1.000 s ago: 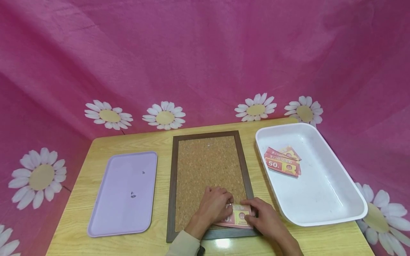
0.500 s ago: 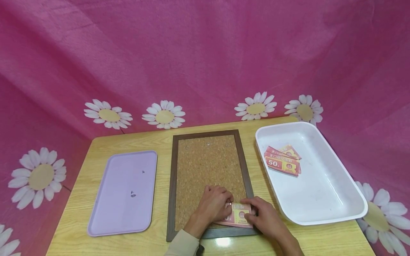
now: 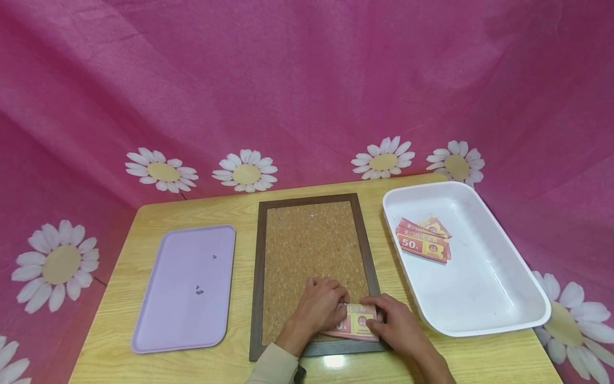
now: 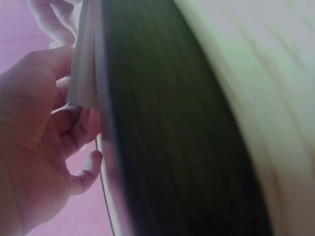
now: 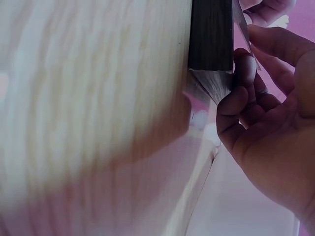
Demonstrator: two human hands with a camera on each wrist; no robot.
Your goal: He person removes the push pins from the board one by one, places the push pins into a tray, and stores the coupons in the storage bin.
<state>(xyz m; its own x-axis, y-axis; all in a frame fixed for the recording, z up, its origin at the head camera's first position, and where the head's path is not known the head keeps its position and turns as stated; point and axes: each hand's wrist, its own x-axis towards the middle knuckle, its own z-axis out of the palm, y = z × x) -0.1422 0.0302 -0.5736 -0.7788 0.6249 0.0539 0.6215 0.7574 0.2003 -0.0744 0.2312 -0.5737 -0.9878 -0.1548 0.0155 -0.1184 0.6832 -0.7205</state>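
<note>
A small stack of pink and yellow paper coupons (image 3: 361, 322) lies at the near right corner of a cork board (image 3: 312, 250) with a brown frame. My left hand (image 3: 320, 306) covers the coupons' left part and pinches them, thumb on top and fingers curled at the edge in the left wrist view. At the right end, my right hand (image 3: 395, 322) holds the coupons between thumb and forefinger, with its other fingers beside the frame's corner (image 5: 212, 54) in the right wrist view. A tiny bright spot shows at the left fingertips, too small to identify.
Right of the board stands a white plastic basin (image 3: 479, 282) with several similar coupons (image 3: 422, 242) inside. A flat purple tray (image 3: 184, 288) with a few small dark marks lies to the left. Behind the wooden table (image 3: 216, 213) hangs a pink flowered cloth (image 3: 297, 96).
Both hands stay at the same place on the coupons. The whole head view has shifted very slightly.
</note>
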